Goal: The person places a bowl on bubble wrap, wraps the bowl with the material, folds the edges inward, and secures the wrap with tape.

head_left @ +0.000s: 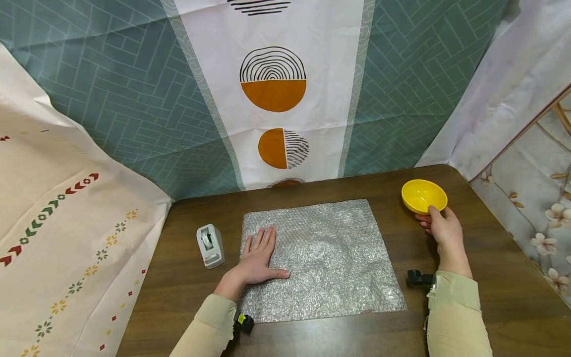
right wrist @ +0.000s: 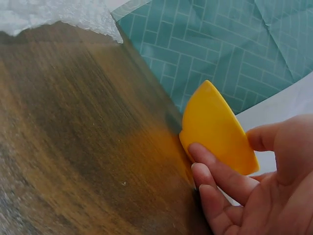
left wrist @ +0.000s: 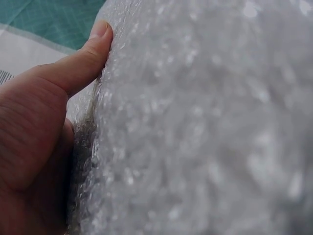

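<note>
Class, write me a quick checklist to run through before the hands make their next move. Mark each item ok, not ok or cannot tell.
1. Bubble wrap spread out on the table: ok.
2. Left hand resting on the wrap: ok.
3. Right hand gripping the yellow bowl: ok, at its rim.
4. Bowl over the wrap: not ok, it is off to the right.
5. Bowl's base off the table: cannot tell.
6. Tape dispenser off the wrap: ok.
</note>
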